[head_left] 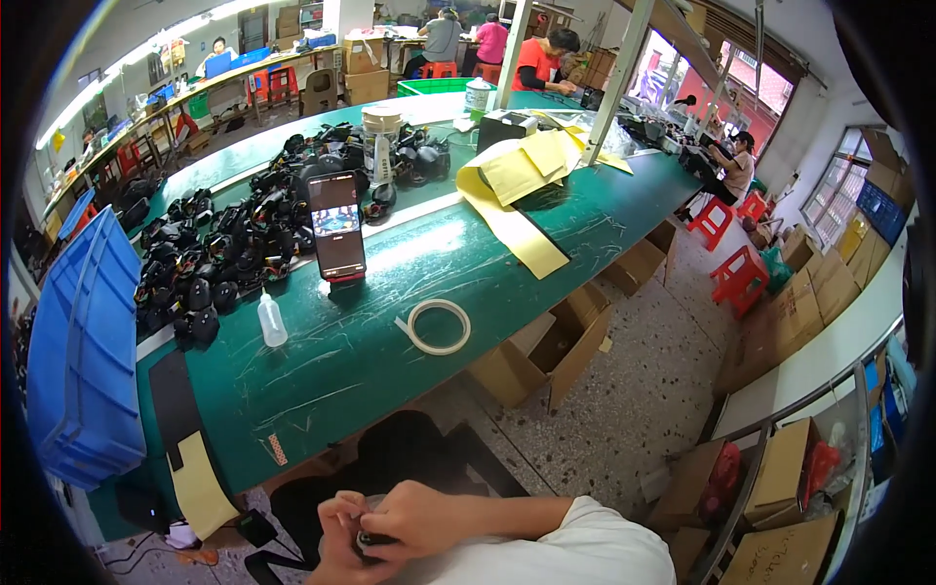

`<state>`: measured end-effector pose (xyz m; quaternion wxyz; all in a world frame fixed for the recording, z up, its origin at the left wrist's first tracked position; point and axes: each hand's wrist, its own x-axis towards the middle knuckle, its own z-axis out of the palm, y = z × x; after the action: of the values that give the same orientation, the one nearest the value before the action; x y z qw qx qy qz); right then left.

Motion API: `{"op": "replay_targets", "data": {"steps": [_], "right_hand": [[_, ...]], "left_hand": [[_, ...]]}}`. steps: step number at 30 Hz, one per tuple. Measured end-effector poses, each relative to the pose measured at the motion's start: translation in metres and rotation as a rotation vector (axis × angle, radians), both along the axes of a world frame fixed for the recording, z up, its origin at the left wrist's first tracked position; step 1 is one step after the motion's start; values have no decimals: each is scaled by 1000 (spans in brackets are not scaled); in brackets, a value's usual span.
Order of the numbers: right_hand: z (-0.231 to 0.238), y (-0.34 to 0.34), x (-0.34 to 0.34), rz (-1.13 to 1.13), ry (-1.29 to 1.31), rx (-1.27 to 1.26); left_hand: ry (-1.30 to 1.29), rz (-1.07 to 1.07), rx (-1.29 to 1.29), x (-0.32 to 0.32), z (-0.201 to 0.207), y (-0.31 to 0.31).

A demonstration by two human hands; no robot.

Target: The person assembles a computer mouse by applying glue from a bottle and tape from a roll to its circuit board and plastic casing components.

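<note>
And at this long green surface (341, 385), where black parts (234, 234) pile up beside a phone (337, 224), a bottle (272, 322) and a roll of tape (436, 349), the left hand (337, 541) and right hand (423, 522) have fingers clamped on a small dark piece (369, 539) short of the near edge, red stools (738, 280) dotting the speckled floor (624, 380).

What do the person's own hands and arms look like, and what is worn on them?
The left hand and right hand have no gloves. The right forearm is bare, with no watch visible, and comes out of a loose white sleeve.
</note>
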<state>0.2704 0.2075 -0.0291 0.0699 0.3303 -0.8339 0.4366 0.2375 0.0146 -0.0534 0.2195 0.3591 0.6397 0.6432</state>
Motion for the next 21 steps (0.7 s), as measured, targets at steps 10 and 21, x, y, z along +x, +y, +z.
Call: {"op": "replay_targets", "data": {"steps": [10,21], "right_hand": [[-20,-22,-11,-278,-26,-477],[-15,-20,-11,-131,28,-355]], "left_hand": [[-114,310,-89,14,-29,-2],[-38,294,-72,16,-22,-13]]}}
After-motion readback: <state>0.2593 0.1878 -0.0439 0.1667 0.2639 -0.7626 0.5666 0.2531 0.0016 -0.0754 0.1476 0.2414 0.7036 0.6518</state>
